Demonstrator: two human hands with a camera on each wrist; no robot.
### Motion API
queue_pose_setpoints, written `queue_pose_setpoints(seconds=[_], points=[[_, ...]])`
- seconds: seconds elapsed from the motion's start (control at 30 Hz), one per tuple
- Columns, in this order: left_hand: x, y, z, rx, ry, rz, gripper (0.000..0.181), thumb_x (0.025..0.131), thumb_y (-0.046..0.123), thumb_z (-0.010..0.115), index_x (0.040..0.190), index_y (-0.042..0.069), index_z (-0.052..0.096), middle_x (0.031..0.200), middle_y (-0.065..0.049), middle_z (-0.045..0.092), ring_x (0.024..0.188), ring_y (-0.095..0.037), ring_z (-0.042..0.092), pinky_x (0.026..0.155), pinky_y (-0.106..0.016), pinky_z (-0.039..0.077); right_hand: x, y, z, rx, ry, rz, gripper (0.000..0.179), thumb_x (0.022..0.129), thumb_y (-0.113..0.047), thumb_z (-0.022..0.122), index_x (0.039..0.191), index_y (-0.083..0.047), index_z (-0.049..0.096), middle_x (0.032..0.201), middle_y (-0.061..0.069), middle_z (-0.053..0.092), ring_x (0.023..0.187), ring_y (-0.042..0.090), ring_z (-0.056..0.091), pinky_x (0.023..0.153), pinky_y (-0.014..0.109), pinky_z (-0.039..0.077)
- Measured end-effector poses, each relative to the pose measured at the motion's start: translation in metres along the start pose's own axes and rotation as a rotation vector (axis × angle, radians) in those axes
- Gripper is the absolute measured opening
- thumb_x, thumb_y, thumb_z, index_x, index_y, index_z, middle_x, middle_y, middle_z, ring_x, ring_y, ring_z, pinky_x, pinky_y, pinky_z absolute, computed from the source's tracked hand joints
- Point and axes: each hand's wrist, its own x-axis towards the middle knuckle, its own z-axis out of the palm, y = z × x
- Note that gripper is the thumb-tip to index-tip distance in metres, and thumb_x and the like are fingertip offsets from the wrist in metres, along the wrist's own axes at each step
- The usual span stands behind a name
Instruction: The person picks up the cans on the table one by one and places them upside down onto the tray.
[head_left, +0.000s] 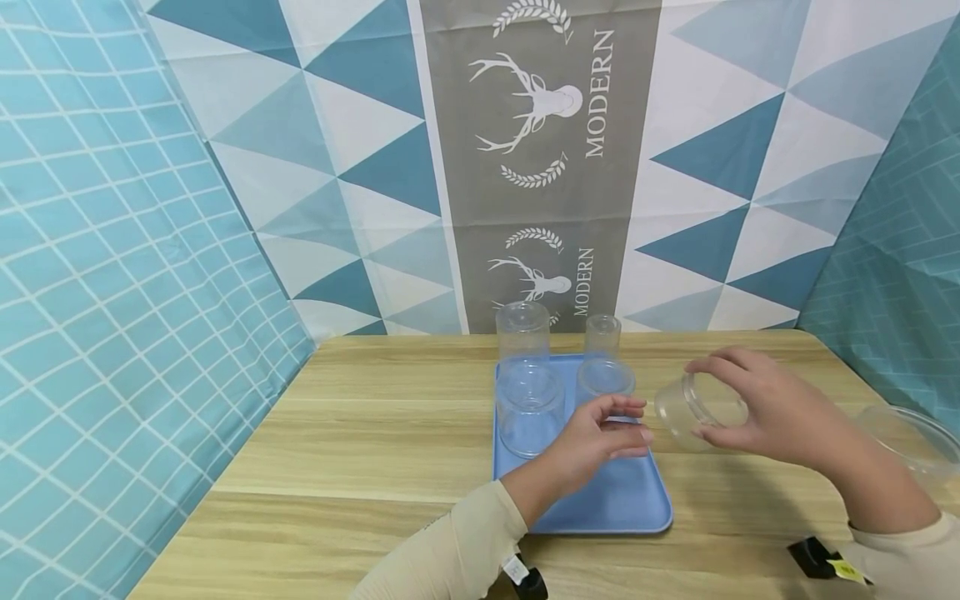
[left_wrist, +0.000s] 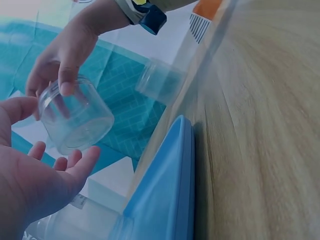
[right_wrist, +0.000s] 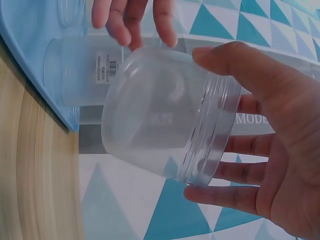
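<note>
My right hand [head_left: 772, 408] grips a clear jar [head_left: 678, 417] by its ridged mouth end, thumb on one side and fingers on the other. The jar is tilted on its side above the table, right of the blue tray [head_left: 637, 512], its base pointing toward my left hand [head_left: 585, 446]. That left hand holds nothing; its fingers are spread and lightly bent, fingertips close to the jar's base in the right wrist view. Several clear containers stand on the tray, among them a wide jar [head_left: 528, 417] at front left and a labelled jar [right_wrist: 85, 72] near the tray's edge.
A tall clear container [head_left: 522, 329] and a small narrow one [head_left: 602, 333] stand at the tray's back. Another clear container [head_left: 911, 442] is at the table's right side. Patterned curtains [head_left: 360, 167] surround the wooden table [head_left: 337, 450].
</note>
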Motion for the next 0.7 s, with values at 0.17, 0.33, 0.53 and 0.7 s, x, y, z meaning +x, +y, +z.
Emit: queue_pose_setpoints(seconds=[0.17, 0.33, 0.53, 0.7], points=[[-0.001, 0.004, -0.001, -0.071, 0.001, -0.033, 0.048, 0.087, -0.005, 0.063, 0.134, 0.002, 0.052, 0.128, -0.01, 0.048, 0.106, -0.023, 0.06, 0.09, -0.044, 0.053, 0.002, -0.004, -0.001, 0.031, 0.034, -0.049, 0.069, 0.058, -0.03, 0.092, 0.117, -0.012, 0.061, 0.11, 0.005, 0.06, 0.095, 0.026, 0.059, 0.07, 0.046, 0.052], [-0.004, 0.007, -0.003, -0.111, -0.03, -0.047, 0.058, 0.087, -0.002, 0.064, 0.141, 0.009, 0.046, 0.137, -0.009, 0.042, 0.111, -0.026, 0.058, 0.09, -0.049, 0.052, 0.004, -0.01, 0.0, 0.129, 0.02, -0.026, 0.07, 0.061, -0.027, 0.092, 0.122, -0.013, 0.059, 0.116, 0.002, 0.058, 0.093, 0.017, 0.055, 0.059, 0.03, 0.052], [-0.005, 0.009, -0.003, -0.17, -0.047, -0.07, 0.057, 0.089, -0.001, 0.063, 0.141, 0.013, 0.045, 0.139, -0.01, 0.037, 0.113, -0.027, 0.055, 0.086, -0.053, 0.053, 0.006, -0.017, 0.001, 0.246, 0.007, -0.021, 0.069, 0.063, -0.021, 0.092, 0.123, -0.014, 0.058, 0.12, -0.002, 0.054, 0.099, 0.012, 0.052, 0.06, 0.027, 0.054], [-0.006, 0.01, -0.003, -0.198, -0.041, -0.081, 0.056, 0.089, -0.001, 0.063, 0.14, 0.014, 0.046, 0.139, -0.01, 0.034, 0.113, -0.028, 0.054, 0.085, -0.054, 0.053, 0.008, -0.021, 0.005, 0.309, 0.017, -0.041, 0.07, 0.062, -0.018, 0.092, 0.123, -0.014, 0.059, 0.121, -0.002, 0.054, 0.103, 0.01, 0.051, 0.062, 0.027, 0.055]])
